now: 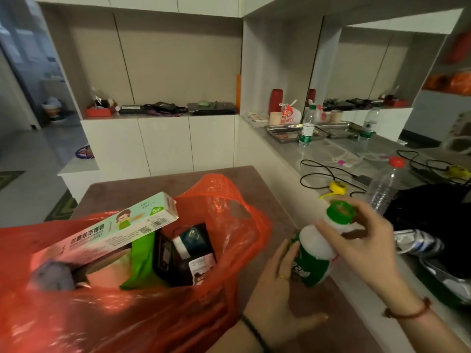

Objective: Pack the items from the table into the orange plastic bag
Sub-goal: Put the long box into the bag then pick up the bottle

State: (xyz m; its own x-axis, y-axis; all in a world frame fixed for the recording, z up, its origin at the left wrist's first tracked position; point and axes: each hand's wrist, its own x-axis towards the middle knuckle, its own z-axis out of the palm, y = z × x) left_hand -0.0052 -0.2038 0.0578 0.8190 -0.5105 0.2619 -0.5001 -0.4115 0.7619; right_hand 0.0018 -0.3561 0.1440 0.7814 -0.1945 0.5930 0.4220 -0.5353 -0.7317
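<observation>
The orange plastic bag stands open on the brown table. Inside it lie a long pale box sticking out of the mouth, a green packet, a black case and a dark pouch. Just right of the bag, a white bottle with a green label and green cap is tilted above the table. My right hand grips its neck below the cap. My left hand cups its lower body from the left, fingers spread.
A grey counter runs along the right with black cables, a yellow clip, a clear bottle with a red cap, metal trays and a water bottle. A black bag lies at the right edge.
</observation>
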